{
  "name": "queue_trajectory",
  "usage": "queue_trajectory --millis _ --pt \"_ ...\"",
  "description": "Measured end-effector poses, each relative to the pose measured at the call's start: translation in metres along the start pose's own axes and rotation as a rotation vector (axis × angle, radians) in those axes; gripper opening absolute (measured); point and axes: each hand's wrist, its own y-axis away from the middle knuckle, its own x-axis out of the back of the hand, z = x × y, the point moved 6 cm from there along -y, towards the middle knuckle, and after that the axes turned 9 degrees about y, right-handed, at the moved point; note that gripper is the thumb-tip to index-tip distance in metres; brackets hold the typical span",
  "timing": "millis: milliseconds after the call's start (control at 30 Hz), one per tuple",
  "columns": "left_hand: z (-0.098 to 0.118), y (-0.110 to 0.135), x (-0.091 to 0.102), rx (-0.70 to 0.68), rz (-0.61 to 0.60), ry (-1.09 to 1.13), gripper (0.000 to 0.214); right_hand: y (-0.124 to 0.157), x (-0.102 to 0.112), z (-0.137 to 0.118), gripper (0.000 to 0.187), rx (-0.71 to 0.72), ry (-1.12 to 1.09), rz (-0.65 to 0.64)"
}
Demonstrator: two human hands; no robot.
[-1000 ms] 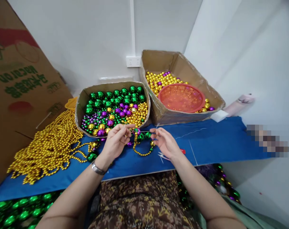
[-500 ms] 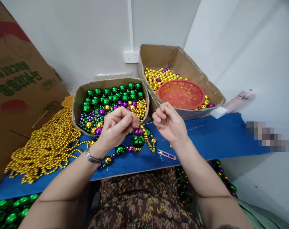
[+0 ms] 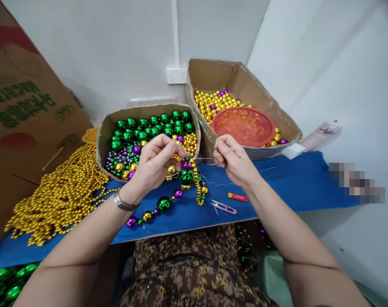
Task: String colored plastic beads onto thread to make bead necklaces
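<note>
White thread (image 3: 205,158) stretched straight between my hands: my right hand (image 3: 232,161) pinched it, fingers curled, while my left hand (image 3: 158,164) gripped the bead string (image 3: 164,204) just beside a purple bead (image 3: 186,163). From there it hung onto the blue counter (image 3: 187,218). Pink snips (image 3: 226,207) and a red lighter (image 3: 237,197) lay nearby; behind stood a cardboard box (image 3: 132,114) holding loose beads (image 3: 142,123).

Thread (image 3: 205,158) between left hand (image 3: 155,164) and right hand (image 3: 234,160)
</note>
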Motion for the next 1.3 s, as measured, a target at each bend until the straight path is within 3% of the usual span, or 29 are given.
queue_trajectory --millis 167,300,500,633,733,800,900,967,1133,1233,1300 --pt "0.009 -0.014 -0.008 0.0 -0.014 -0.033 0.023 -0.002 -0.008 -0.031 0.013 0.291 0.768 -0.105" --pt "0.023 -0.026 -0.019 -0.022 -0.051 -0.058 0.022 -0.011 -0.015 -0.048 0.015 0.43 1.104 -0.168" --pt "0.078 -0.054 -0.053 -0.147 -0.107 -0.185 0.02 -0.045 -0.005 -0.104 0.039 0.415 0.952 -0.035" --pt "0.121 -0.067 -0.078 -0.265 -0.058 -0.39 0.03 -0.069 0.008 -0.153 0.06 0.365 0.712 0.107" --pt "0.138 -0.071 -0.08 -0.239 0.077 -0.522 0.041 -0.083 0.011 -0.177 0.07 0.295 0.533 0.055" --pt "0.141 -0.07 -0.075 -0.245 0.093 -0.543 0.047 -0.087 0.007 -0.178 0.067 0.248 0.456 -0.021" --pt "0.127 -0.061 -0.064 -0.315 -0.051 -0.497 0.024 -0.084 0.001 -0.153 0.052 0.178 0.438 -0.092" --pt "0.102 -0.052 -0.049 -0.252 -0.119 -0.42 0.019 -0.078 -0.004 -0.124 0.044 0.165 0.51 -0.136" --pt "0.038 -0.033 -0.016 -0.083 -0.041 -0.297 0.021 -0.047 -0.017 -0.064 0.038 0.395 0.923 -0.312" --pt "0.017 -0.024 -0.015 -0.067 -0.022 -0.36 0.019 -0.024 -0.016 -0.044 0.033 0.42 1.093 -0.306" --pt "0.009 -0.018 -0.018 -0.106 -0.025 -0.435 0.019 -0.011 -0.013 -0.036 0.038 0.376 1.158 -0.232"
